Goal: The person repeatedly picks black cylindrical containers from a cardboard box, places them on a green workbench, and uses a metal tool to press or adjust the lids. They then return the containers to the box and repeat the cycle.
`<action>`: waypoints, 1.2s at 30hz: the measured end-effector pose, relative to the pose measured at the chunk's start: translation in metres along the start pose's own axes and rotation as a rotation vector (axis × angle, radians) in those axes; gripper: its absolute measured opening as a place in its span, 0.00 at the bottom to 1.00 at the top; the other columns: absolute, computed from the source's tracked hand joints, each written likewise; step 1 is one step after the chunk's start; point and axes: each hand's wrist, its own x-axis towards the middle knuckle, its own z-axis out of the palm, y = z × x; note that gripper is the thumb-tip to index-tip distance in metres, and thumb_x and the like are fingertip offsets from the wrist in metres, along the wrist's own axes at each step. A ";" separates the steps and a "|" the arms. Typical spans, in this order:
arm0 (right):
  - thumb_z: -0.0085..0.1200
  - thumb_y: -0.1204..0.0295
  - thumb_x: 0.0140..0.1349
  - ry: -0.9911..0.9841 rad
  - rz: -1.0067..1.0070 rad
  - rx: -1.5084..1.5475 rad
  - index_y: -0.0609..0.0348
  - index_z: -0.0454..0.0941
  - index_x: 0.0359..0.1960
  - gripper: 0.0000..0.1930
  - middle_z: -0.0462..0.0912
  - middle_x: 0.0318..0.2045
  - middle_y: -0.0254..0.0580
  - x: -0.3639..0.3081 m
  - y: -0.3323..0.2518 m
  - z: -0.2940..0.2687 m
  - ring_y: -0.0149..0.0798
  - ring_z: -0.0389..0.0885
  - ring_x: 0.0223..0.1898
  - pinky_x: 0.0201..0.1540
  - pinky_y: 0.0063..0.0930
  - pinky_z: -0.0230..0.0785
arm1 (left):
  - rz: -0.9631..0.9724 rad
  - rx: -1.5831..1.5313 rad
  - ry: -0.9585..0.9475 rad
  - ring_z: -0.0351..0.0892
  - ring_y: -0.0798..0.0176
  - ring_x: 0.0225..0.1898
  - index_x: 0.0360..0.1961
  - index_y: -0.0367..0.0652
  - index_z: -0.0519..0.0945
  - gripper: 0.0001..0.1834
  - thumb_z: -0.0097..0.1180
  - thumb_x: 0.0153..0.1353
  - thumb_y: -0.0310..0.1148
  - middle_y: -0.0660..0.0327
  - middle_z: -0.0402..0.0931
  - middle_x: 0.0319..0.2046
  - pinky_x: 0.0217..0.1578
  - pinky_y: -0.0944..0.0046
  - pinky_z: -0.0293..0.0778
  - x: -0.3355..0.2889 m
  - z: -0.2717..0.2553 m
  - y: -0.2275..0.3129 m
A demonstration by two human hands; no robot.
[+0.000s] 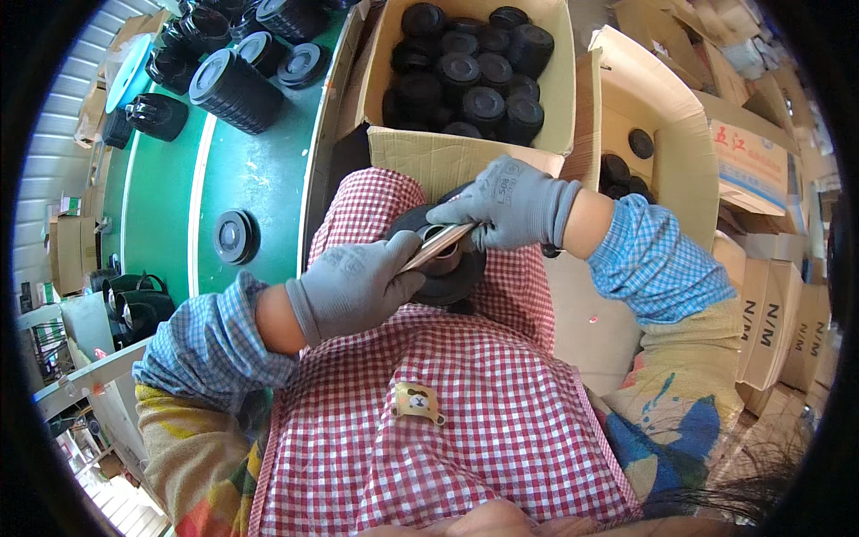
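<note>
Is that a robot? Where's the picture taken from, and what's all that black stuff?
No robot here: these are a person's own hands. A camera worn on the head looks down, and its very wide lens makes straight edges bend.

The grey-gloved left hand and right hand hold a thin, pale, flat thing between them; I can't tell exactly what it is. Just beneath is a black round part, above the checked apron.

On the green table sit stacked black discs, and the open cardboard box ahead holds more black round pieces.
</note>
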 end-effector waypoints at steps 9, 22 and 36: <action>0.62 0.51 0.60 -0.295 0.015 0.088 0.31 0.72 0.69 0.32 0.87 0.46 0.46 0.003 -0.003 -0.012 0.51 0.85 0.48 0.53 0.42 0.74 | -0.092 0.039 0.048 0.83 0.44 0.28 0.44 0.39 0.72 0.12 0.55 0.69 0.36 0.47 0.78 0.27 0.29 0.50 0.77 0.012 0.026 0.019; 0.48 0.48 0.70 -0.096 0.323 0.634 0.43 0.47 0.79 0.40 0.84 0.45 0.63 -0.019 -0.040 0.024 0.57 0.86 0.45 0.51 0.45 0.76 | 0.440 0.124 0.012 0.82 0.47 0.26 0.33 0.43 0.81 0.14 0.55 0.68 0.42 0.51 0.78 0.23 0.30 0.50 0.75 0.071 -0.021 -0.061; 0.46 0.71 0.72 0.408 0.663 1.414 0.58 0.36 0.80 0.40 0.78 0.30 0.35 0.001 -0.100 0.051 0.27 0.74 0.26 0.28 0.21 0.70 | 0.535 0.208 0.295 0.83 0.42 0.35 0.38 0.44 0.82 0.13 0.55 0.65 0.42 0.49 0.82 0.31 0.39 0.47 0.78 0.146 -0.026 -0.080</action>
